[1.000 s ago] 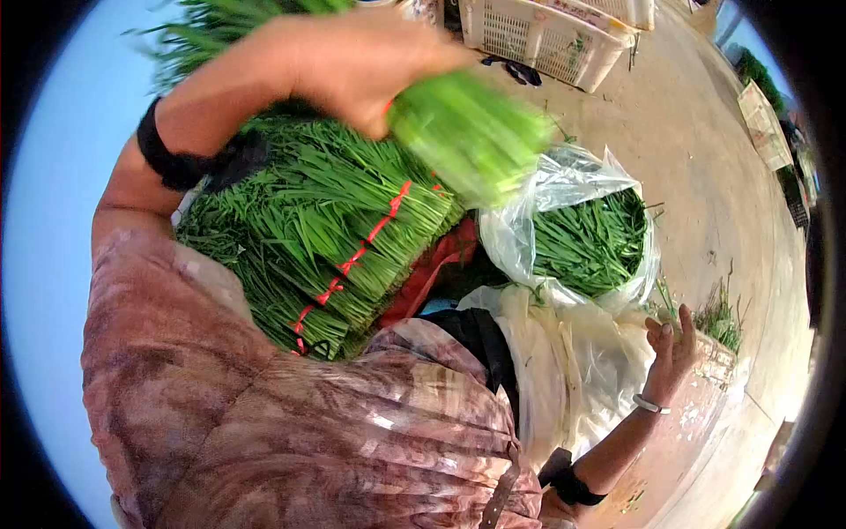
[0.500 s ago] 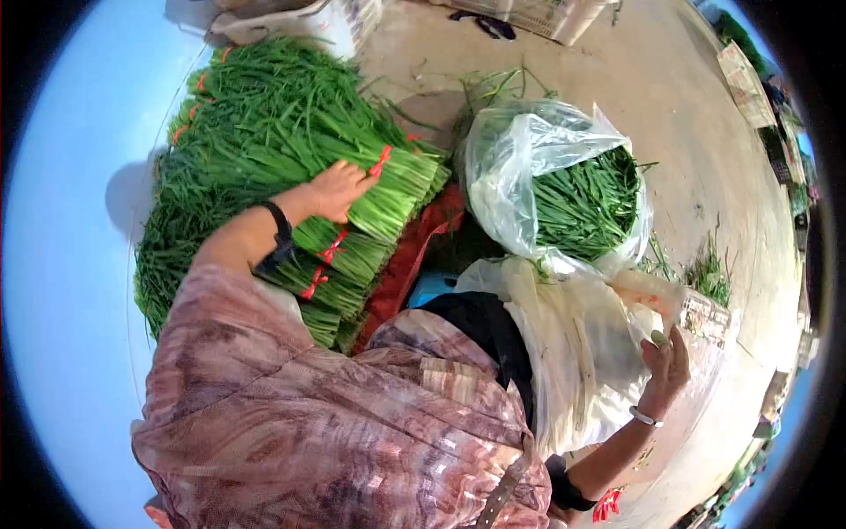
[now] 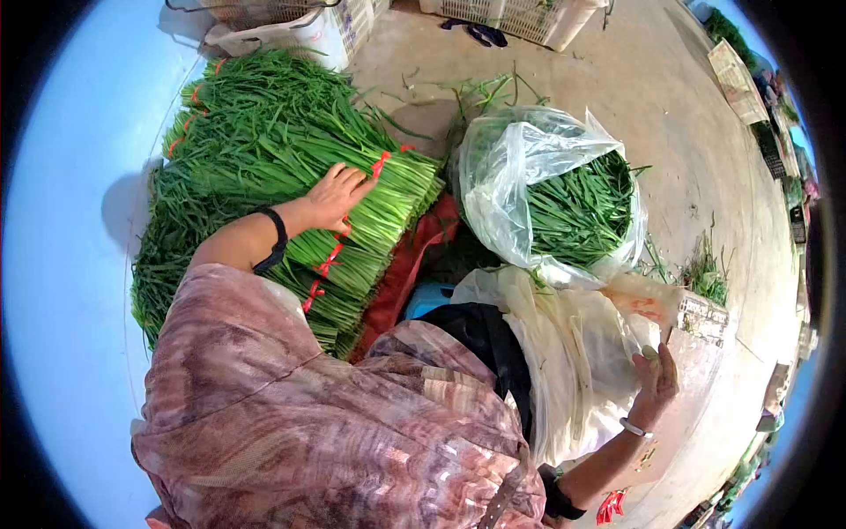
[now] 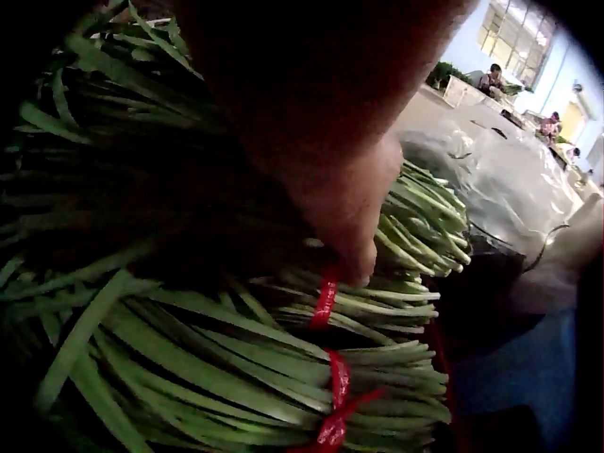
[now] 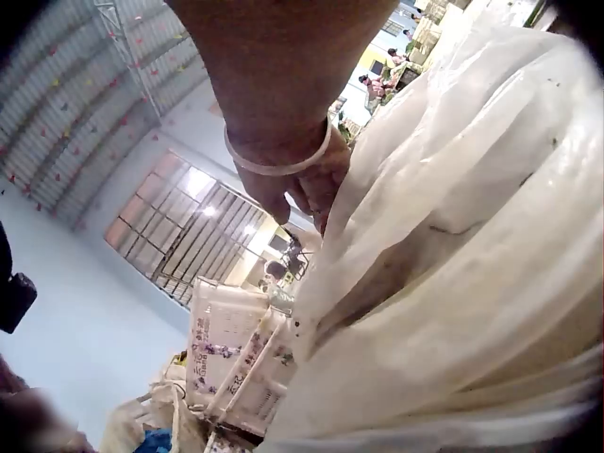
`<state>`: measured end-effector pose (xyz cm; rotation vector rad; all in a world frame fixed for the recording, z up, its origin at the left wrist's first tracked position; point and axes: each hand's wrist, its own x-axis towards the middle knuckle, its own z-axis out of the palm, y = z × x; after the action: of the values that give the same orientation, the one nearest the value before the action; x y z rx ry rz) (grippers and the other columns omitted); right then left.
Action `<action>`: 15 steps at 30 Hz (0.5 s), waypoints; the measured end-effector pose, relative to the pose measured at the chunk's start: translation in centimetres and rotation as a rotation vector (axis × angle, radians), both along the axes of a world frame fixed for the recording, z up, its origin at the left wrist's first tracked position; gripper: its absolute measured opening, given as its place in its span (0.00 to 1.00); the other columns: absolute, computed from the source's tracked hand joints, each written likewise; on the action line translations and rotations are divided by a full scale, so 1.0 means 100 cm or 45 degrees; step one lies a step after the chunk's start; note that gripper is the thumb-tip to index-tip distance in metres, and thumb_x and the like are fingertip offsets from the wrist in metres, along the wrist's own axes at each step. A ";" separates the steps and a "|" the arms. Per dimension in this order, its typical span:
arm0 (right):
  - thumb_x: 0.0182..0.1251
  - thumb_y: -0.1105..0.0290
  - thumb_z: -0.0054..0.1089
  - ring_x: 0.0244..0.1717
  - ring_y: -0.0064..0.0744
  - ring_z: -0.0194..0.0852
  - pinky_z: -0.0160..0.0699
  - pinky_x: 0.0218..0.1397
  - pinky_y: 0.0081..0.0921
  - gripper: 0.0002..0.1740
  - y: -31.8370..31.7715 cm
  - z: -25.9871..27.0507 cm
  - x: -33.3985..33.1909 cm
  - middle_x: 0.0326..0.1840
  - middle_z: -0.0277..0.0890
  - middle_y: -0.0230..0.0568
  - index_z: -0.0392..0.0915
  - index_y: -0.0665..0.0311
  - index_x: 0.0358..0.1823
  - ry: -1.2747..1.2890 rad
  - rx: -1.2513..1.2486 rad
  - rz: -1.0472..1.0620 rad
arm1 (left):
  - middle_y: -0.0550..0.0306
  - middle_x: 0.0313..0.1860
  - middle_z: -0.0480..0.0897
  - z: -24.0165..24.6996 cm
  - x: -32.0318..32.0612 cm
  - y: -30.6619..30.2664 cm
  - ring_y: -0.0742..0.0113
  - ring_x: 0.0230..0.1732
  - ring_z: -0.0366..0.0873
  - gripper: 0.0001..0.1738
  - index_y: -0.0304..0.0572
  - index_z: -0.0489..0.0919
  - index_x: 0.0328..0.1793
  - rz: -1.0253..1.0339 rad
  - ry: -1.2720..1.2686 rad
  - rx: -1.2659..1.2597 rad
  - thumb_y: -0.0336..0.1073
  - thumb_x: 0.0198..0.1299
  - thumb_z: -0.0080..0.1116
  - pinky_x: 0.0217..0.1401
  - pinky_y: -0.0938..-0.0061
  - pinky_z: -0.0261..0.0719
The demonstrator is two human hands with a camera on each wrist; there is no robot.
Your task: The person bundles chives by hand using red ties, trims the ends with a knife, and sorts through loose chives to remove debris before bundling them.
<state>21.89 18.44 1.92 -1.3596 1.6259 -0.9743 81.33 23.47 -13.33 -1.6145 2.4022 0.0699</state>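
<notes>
Long green leafy bundles (image 3: 264,132) tied with red bands lie stacked with their cut ends facing right. My left hand (image 3: 337,196) rests on top of them beside a red tie (image 3: 380,164), fingers extended. In the left wrist view, the left hand (image 4: 344,208) lies over the stems above a red band (image 4: 326,302). Out to the right, my right hand (image 3: 656,381) is raised with relaxed fingers beside the whitish plastic (image 3: 573,353) over the lap. The right wrist view shows the right hand (image 5: 307,184) hanging next to that plastic (image 5: 453,245).
A clear plastic bag (image 3: 502,159) of loose green leaves (image 3: 582,212) stands on the floor right of the stack. White crates (image 3: 538,19) stand at the back. Red cloth (image 3: 414,264) lies beside the stack, and loose stalks (image 3: 703,275) lie at the right.
The left hand swung a green bundle over to the stack, laid it down and let go; it now rests there. The right hand has shifted slightly downward and stays raised.
</notes>
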 end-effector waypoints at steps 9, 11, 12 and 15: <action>0.67 0.67 0.52 0.41 0.34 0.78 0.78 0.47 0.27 0.23 -0.001 -0.003 -0.004 0.48 0.75 0.48 0.66 0.74 0.59 0.101 -0.021 0.058 | 0.50 0.73 0.48 0.023 -0.029 -0.009 0.53 0.75 0.41 0.51 0.50 0.49 0.74 0.231 0.268 -0.226 0.64 0.50 0.56 0.73 0.47 0.32; 0.67 0.66 0.52 0.41 0.32 0.78 0.77 0.46 0.26 0.24 -0.002 -0.005 -0.006 0.48 0.74 0.47 0.66 0.73 0.59 0.105 -0.038 0.070 | 0.53 0.75 0.43 0.017 -0.034 -0.017 0.57 0.76 0.38 0.46 0.50 0.48 0.74 0.422 0.125 -0.263 0.61 0.56 0.51 0.73 0.48 0.31; 0.67 0.66 0.52 0.41 0.32 0.77 0.77 0.46 0.25 0.23 -0.002 -0.005 -0.004 0.48 0.74 0.47 0.66 0.73 0.59 0.083 -0.019 0.052 | 0.54 0.76 0.43 0.006 -0.030 -0.018 0.59 0.76 0.37 0.43 0.48 0.49 0.74 0.538 0.025 -0.197 0.60 0.58 0.48 0.74 0.52 0.33; 0.66 0.68 0.52 0.43 0.32 0.77 0.77 0.46 0.25 0.23 -0.002 0.001 0.004 0.49 0.74 0.47 0.66 0.73 0.59 0.056 0.062 -0.034 | 0.53 0.75 0.47 -0.035 -0.010 -0.013 0.60 0.76 0.37 0.42 0.46 0.53 0.73 0.611 0.075 -0.099 0.60 0.59 0.47 0.75 0.56 0.35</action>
<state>22.24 18.22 1.97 -1.3383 1.6940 -0.9204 80.37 22.18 -16.81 -2.2186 2.0243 0.1109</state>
